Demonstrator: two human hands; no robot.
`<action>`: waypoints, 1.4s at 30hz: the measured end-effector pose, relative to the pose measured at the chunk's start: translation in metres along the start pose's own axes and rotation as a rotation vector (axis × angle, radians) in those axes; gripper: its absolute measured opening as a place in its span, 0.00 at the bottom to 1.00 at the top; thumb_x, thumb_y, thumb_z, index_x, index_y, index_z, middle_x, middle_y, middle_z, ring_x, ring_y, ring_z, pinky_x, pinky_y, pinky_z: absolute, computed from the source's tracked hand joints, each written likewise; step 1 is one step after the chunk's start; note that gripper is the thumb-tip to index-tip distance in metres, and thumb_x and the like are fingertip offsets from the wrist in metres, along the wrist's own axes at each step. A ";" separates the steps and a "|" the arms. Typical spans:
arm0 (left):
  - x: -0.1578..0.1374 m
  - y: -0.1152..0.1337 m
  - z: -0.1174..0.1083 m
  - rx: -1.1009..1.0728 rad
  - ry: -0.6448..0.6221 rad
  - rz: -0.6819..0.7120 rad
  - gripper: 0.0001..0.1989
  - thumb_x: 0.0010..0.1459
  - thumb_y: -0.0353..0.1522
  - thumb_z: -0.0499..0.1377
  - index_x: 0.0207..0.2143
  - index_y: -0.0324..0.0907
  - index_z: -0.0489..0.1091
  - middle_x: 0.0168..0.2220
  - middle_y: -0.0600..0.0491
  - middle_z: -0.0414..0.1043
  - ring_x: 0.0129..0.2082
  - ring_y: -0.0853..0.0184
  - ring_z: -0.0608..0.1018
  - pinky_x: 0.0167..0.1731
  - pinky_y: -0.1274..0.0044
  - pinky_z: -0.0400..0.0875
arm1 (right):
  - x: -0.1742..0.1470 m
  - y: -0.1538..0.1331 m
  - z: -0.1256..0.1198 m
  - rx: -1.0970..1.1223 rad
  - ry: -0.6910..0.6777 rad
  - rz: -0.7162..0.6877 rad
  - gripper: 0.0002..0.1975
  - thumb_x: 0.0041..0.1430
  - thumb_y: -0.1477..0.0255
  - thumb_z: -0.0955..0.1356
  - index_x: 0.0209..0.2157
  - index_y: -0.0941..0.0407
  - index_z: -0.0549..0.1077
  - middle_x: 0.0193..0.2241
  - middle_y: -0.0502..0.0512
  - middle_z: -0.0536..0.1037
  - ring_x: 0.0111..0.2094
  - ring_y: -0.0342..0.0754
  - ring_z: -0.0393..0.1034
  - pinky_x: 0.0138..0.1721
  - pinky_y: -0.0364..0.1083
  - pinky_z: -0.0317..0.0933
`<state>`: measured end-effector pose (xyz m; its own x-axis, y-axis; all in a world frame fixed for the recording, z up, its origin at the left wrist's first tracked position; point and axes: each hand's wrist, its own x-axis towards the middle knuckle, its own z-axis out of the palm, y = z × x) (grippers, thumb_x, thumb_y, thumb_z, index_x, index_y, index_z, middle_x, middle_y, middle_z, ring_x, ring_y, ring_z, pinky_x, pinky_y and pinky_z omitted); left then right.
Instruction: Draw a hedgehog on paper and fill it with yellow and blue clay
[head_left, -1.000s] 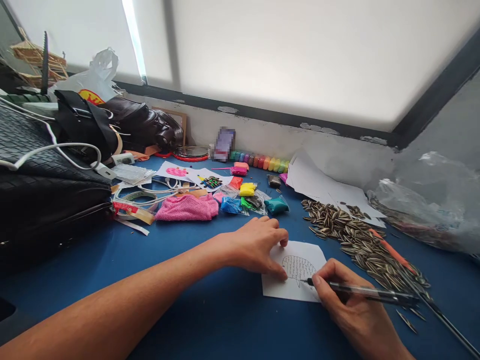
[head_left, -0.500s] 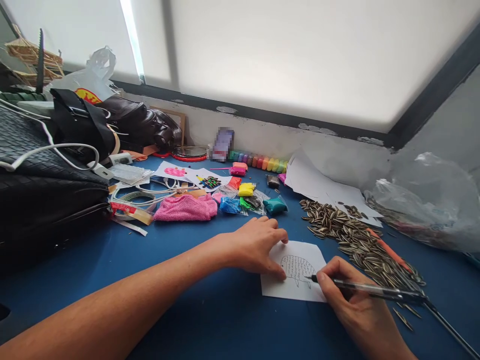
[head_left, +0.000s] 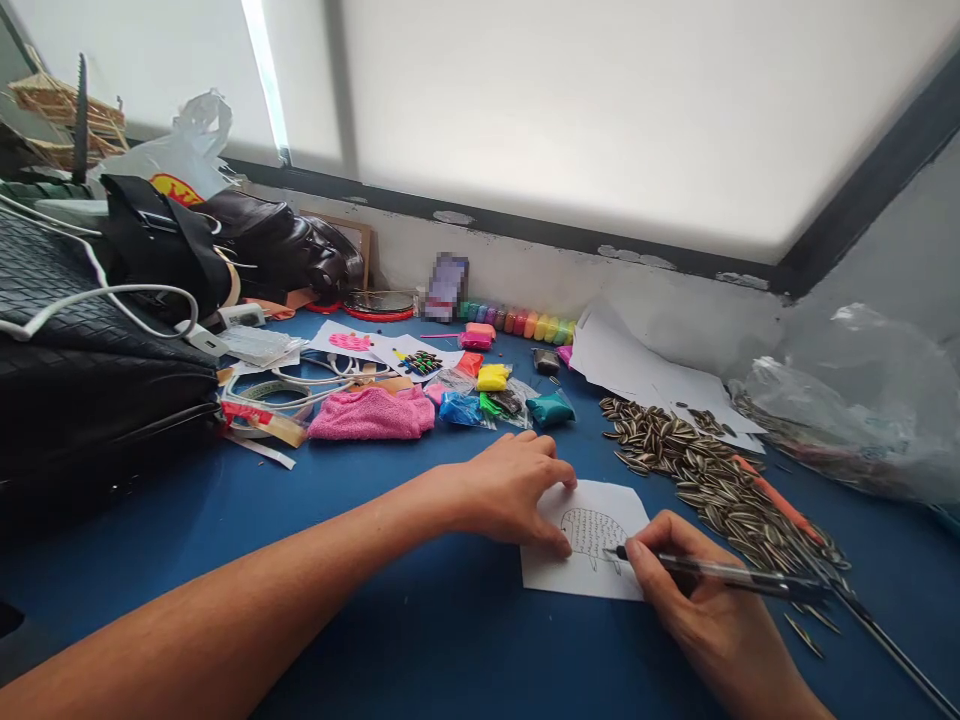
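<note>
Head view — pen (head_left: pixel 757 579) clasped in the right grip (head_left: pixel 709 610), tip at the paper (head_left: pixel 589 535)

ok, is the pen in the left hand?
No, the right hand grips the pen, while the left hand rests its thumb on the left part of the paper.
</note>
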<state>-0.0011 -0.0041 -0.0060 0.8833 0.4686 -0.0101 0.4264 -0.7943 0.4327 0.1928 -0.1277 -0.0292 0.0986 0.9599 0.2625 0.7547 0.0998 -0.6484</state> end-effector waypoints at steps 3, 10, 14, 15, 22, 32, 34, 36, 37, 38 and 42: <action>0.000 -0.002 0.001 -0.001 0.010 0.006 0.27 0.50 0.49 0.63 0.49 0.45 0.71 0.43 0.49 0.64 0.45 0.59 0.67 0.44 0.71 0.62 | 0.002 0.000 -0.001 -0.002 0.008 -0.018 0.16 0.60 0.61 0.63 0.21 0.53 0.65 0.16 0.44 0.60 0.16 0.40 0.53 0.15 0.40 0.50; 0.002 -0.004 0.002 0.002 0.023 0.013 0.28 0.49 0.50 0.63 0.48 0.45 0.71 0.43 0.49 0.65 0.45 0.59 0.67 0.42 0.72 0.62 | 0.000 0.003 0.001 0.006 0.025 -0.036 0.17 0.61 0.60 0.63 0.21 0.53 0.64 0.16 0.44 0.59 0.16 0.40 0.53 0.15 0.40 0.50; 0.002 -0.004 0.003 0.003 0.022 0.016 0.28 0.50 0.50 0.62 0.48 0.45 0.71 0.43 0.49 0.64 0.44 0.60 0.67 0.43 0.72 0.62 | 0.002 0.000 -0.002 -0.012 -0.032 -0.039 0.16 0.60 0.61 0.63 0.21 0.53 0.65 0.17 0.45 0.62 0.17 0.40 0.56 0.17 0.40 0.53; 0.002 -0.004 0.003 0.002 0.019 0.015 0.27 0.50 0.50 0.63 0.48 0.45 0.71 0.43 0.49 0.64 0.45 0.60 0.67 0.43 0.72 0.62 | 0.002 -0.002 -0.003 -0.014 -0.035 -0.040 0.16 0.60 0.62 0.63 0.21 0.53 0.65 0.17 0.45 0.62 0.17 0.40 0.56 0.17 0.40 0.53; 0.002 -0.005 0.003 -0.004 0.018 0.020 0.28 0.50 0.50 0.63 0.49 0.45 0.71 0.43 0.49 0.64 0.45 0.60 0.67 0.44 0.72 0.62 | 0.001 -0.008 -0.003 -0.015 0.013 -0.052 0.16 0.58 0.61 0.63 0.19 0.53 0.64 0.15 0.44 0.59 0.15 0.40 0.53 0.14 0.40 0.50; 0.001 -0.005 0.003 -0.018 0.009 0.011 0.29 0.50 0.51 0.62 0.50 0.45 0.70 0.44 0.49 0.64 0.46 0.59 0.67 0.45 0.71 0.62 | 0.003 -0.001 -0.011 -0.080 0.060 -0.050 0.15 0.58 0.64 0.63 0.19 0.53 0.63 0.15 0.44 0.60 0.15 0.40 0.55 0.15 0.39 0.50; 0.001 -0.005 0.003 -0.018 0.005 0.006 0.29 0.50 0.50 0.62 0.50 0.45 0.70 0.44 0.49 0.64 0.46 0.59 0.67 0.46 0.71 0.62 | 0.002 0.000 -0.010 -0.085 0.055 -0.047 0.16 0.59 0.63 0.62 0.19 0.53 0.64 0.15 0.44 0.61 0.16 0.40 0.56 0.15 0.40 0.51; 0.001 -0.004 0.002 -0.018 0.002 0.001 0.29 0.50 0.50 0.62 0.50 0.45 0.70 0.45 0.48 0.64 0.46 0.59 0.67 0.47 0.70 0.62 | 0.002 0.001 -0.009 -0.089 0.043 -0.044 0.16 0.60 0.62 0.62 0.20 0.53 0.64 0.16 0.45 0.62 0.16 0.41 0.57 0.16 0.40 0.53; 0.001 -0.004 0.001 -0.018 0.002 0.000 0.29 0.50 0.50 0.62 0.50 0.45 0.70 0.45 0.48 0.64 0.47 0.59 0.67 0.47 0.70 0.62 | 0.001 0.002 -0.009 -0.091 0.033 -0.041 0.16 0.60 0.62 0.62 0.20 0.53 0.64 0.16 0.45 0.62 0.17 0.41 0.58 0.16 0.40 0.53; 0.001 -0.004 0.001 -0.019 0.001 0.001 0.29 0.50 0.50 0.62 0.50 0.45 0.70 0.45 0.48 0.64 0.47 0.59 0.67 0.46 0.70 0.62 | 0.001 0.003 -0.009 -0.093 0.022 -0.039 0.16 0.60 0.62 0.62 0.21 0.53 0.64 0.16 0.45 0.62 0.17 0.41 0.58 0.16 0.40 0.53; 0.001 -0.004 0.001 -0.019 0.004 0.008 0.28 0.50 0.50 0.63 0.49 0.45 0.70 0.45 0.48 0.65 0.46 0.59 0.67 0.46 0.71 0.62 | 0.002 0.008 -0.008 -0.096 -0.004 -0.032 0.16 0.61 0.61 0.62 0.21 0.53 0.65 0.16 0.45 0.62 0.17 0.41 0.57 0.16 0.40 0.53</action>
<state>-0.0015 -0.0013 -0.0089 0.8859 0.4638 -0.0032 0.4155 -0.7906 0.4497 0.2036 -0.1272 -0.0282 0.0712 0.9576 0.2792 0.8162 0.1050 -0.5682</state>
